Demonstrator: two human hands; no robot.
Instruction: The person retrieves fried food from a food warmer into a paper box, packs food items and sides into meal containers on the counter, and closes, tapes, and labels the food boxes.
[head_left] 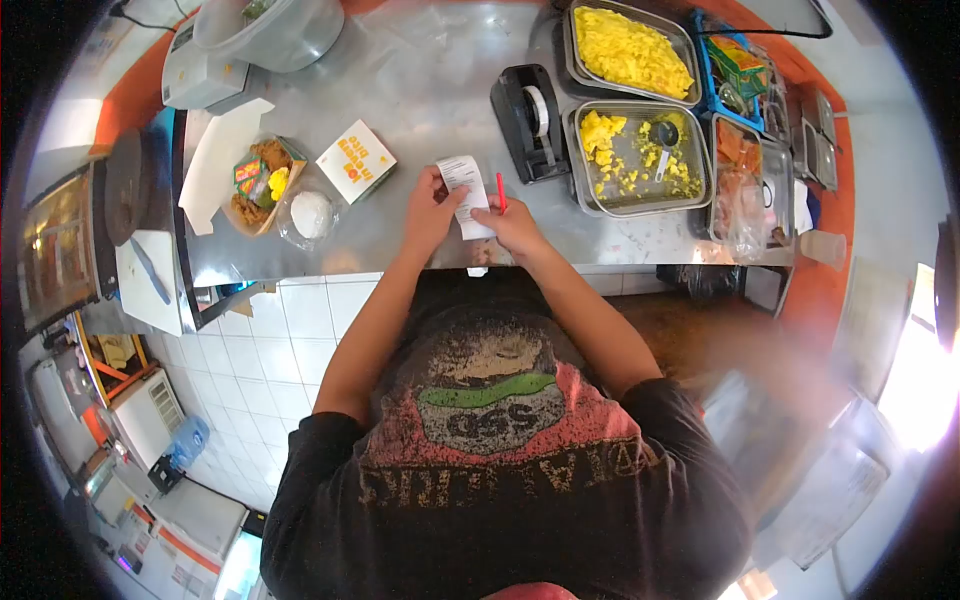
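Near an orange-lettered box [356,162], left hand [428,212] pinches a printed receipt [469,178]; right hand [516,226], receipt and red pen [501,190].

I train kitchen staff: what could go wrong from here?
The printed slip could crease or tear if the left hand and right hand pull apart, since both grip it. The red pen in the right hand might leave a stray mark on it. The scoop, handle included, lies among yellow crumbs and might dirty them.

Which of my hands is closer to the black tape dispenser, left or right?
Right. Your right hand, holding the red pen, is just on the near side of the tape dispenser; your left hand is farther off to its left, gripping the paper slip.
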